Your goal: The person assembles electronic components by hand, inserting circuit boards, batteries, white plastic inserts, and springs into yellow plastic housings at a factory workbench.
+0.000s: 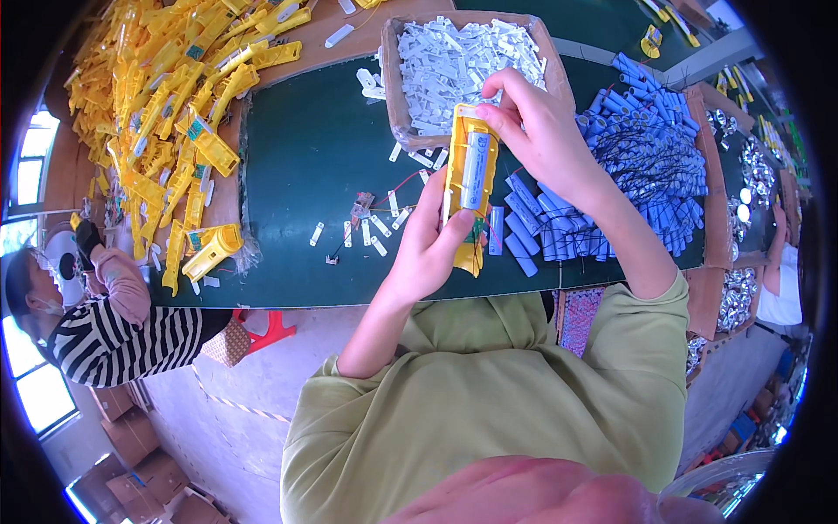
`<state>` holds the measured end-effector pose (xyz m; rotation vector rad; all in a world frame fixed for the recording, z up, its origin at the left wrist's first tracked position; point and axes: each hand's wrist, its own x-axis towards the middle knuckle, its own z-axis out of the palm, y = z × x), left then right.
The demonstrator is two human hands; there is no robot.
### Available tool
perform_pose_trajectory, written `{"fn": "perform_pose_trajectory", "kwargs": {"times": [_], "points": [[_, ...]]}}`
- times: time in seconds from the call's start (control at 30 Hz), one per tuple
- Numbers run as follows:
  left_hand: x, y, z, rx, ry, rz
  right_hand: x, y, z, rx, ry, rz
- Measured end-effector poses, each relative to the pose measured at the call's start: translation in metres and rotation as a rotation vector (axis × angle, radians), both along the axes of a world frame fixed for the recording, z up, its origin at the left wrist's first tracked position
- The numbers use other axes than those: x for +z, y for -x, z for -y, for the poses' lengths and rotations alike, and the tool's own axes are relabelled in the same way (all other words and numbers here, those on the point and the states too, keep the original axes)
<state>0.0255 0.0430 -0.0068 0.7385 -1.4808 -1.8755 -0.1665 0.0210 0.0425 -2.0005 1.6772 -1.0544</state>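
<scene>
My left hand (426,253) is closed around the lower part of a yellow plastic housing (459,148), held tilted over the table edge. Inside the housing lies a blue cylindrical battery cell (475,170), with a bit of green circuit board below it near my left thumb. At the housing's upper end, the thumb and forefinger of my right hand (543,131) pinch at a small white plastic strip (470,112), partly hidden by the fingertips. Loose white strips (377,224) and a small part with thin wires (361,206) lie left of my left hand.
A cardboard box (390,98) of white plastic strips stands beyond my hands. Many wired blue cells (650,175) are heaped at the right, yellow housings (166,113) at the left. Boxes with silvery parts (738,297) stand farther right. A person in stripes (131,327) works at the left.
</scene>
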Motion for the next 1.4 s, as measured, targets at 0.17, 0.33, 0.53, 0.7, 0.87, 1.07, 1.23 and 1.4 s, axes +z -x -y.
{"fn": "perform_pose_trajectory", "kwargs": {"times": [0.17, 0.33, 0.53, 0.7, 0.87, 1.07, 1.23, 1.4], "points": [[0.003, 0.001, 0.008, -0.004, -0.149, -0.141, -0.003, 0.010, 0.012, 0.074, 0.340, -0.188], [0.006, 0.006, 0.026, 0.019, -0.073, -0.148, -0.002, 0.004, -0.001, 0.288, -0.054, 0.073], [0.030, 0.013, 0.081, 0.069, 0.375, 0.106, 0.007, -0.015, 0.045, 0.207, -0.077, 0.764], [0.064, -0.054, 0.204, 0.404, 0.927, 0.782, 0.025, 0.076, 0.133, -0.056, -0.058, 0.730], [-0.012, -0.215, 0.370, 0.686, 0.711, 1.810, -0.054, 0.286, 0.231, -0.401, -0.071, 0.406], [0.001, -0.164, 0.345, 0.342, 0.712, 1.489, -0.161, 0.434, 0.240, -0.719, -0.300, 0.322], [0.015, -0.124, 0.291, 0.190, 0.750, 1.073, -0.157, 0.393, 0.258, -0.703, -0.327, -0.507], [0.034, -0.138, 0.345, 0.334, 0.834, 1.141, -0.102, 0.381, 0.236, -0.770, -0.322, -0.696]]}}
